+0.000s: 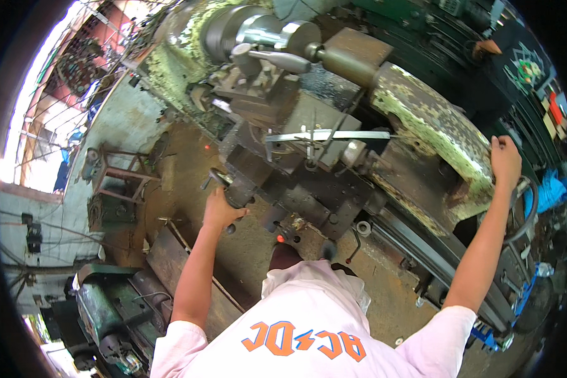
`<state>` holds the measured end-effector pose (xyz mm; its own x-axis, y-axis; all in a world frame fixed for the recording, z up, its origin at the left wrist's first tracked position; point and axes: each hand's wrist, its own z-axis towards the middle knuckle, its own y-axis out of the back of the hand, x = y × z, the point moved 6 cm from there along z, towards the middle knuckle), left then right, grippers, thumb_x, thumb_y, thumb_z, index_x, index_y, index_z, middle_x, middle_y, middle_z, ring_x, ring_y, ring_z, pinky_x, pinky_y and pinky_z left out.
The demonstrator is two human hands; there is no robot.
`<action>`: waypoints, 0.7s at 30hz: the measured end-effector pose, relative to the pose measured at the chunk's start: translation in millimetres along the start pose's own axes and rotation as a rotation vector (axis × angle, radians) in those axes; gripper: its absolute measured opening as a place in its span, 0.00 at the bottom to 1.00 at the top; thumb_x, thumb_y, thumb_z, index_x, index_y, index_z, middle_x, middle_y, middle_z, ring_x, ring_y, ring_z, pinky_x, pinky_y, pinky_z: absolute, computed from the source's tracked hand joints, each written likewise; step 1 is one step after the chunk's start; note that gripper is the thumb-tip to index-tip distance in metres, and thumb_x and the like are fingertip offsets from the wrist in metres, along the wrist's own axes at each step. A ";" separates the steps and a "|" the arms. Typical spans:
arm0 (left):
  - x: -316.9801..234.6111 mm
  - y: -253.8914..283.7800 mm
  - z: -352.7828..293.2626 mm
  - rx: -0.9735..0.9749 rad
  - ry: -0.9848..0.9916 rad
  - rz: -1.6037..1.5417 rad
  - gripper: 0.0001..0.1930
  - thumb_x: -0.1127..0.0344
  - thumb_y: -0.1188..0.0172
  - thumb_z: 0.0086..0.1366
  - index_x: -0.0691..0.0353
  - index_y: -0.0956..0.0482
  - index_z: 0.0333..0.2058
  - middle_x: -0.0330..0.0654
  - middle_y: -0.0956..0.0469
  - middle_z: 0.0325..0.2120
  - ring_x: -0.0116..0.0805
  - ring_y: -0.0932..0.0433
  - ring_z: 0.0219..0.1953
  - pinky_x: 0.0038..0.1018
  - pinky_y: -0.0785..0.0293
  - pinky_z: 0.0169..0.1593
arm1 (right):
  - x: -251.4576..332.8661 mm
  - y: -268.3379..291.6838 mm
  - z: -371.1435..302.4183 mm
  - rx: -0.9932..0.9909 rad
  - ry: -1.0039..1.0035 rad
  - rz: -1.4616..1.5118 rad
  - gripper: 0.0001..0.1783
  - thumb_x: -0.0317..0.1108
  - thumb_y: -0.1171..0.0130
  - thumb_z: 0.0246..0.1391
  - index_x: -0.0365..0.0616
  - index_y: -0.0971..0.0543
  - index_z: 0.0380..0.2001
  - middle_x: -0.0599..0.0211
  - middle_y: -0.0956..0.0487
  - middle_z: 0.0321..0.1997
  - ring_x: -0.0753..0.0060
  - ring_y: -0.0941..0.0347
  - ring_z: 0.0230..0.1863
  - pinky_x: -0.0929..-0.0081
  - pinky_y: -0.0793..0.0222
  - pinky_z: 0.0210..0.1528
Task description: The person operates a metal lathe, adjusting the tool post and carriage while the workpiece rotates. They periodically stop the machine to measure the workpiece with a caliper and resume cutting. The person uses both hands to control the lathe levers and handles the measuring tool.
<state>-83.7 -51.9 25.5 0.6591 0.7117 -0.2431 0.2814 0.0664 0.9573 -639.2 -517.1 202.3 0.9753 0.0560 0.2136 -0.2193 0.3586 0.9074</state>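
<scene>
A metal lathe stretches across the view. My left hand is closed around a ball-ended crank handle on the carriage. My right hand rests with its fingers on the far edge of the worn green tailstock, holding nothing. A shiny stepped steel workpiece sits between the smeared-looking chuck and the tailstock's spindle. In front of it stands the tool post with a thick lever handle. A caliper lies across the carriage.
A red-knobbed lever sticks out near my legs. Lathe bed rails run toward the lower right. Green machinery stands at lower left, a metal stand further back. Another person is at the upper right.
</scene>
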 end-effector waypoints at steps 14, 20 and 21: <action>-8.2 -5.9 -11.2 -0.089 0.042 0.066 0.50 0.53 0.19 0.40 0.71 0.35 0.59 0.60 0.29 0.55 0.58 0.32 0.60 0.43 0.32 0.63 | 32.7 28.0 -29.5 -0.245 0.038 0.321 0.13 0.43 0.39 0.60 0.47 0.17 0.42 0.59 0.15 0.40 0.54 0.18 0.44 0.60 0.25 0.48; -12.4 -7.3 -17.0 -0.130 0.025 0.085 0.51 0.55 0.18 0.40 0.73 0.35 0.58 0.60 0.32 0.57 0.59 0.33 0.60 0.43 0.32 0.63 | 178.9 -7.3 -134.8 0.050 0.777 0.680 0.12 0.32 0.39 0.58 0.41 0.18 0.44 0.55 0.18 0.46 0.51 0.22 0.49 0.60 0.26 0.53; -13.3 -6.3 -17.5 -0.146 0.012 0.093 0.51 0.55 0.18 0.40 0.74 0.36 0.59 0.61 0.32 0.58 0.59 0.33 0.61 0.43 0.32 0.63 | 202.2 -16.3 -146.5 0.098 0.946 0.685 0.13 0.30 0.40 0.57 0.41 0.19 0.45 0.54 0.19 0.46 0.49 0.23 0.50 0.58 0.26 0.53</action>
<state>-106.4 -49.6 25.5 0.6689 0.7277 -0.1517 0.1150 0.1003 0.9883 -434.7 -375.1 177.7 0.2743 0.8953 0.3511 -0.6670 -0.0859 0.7401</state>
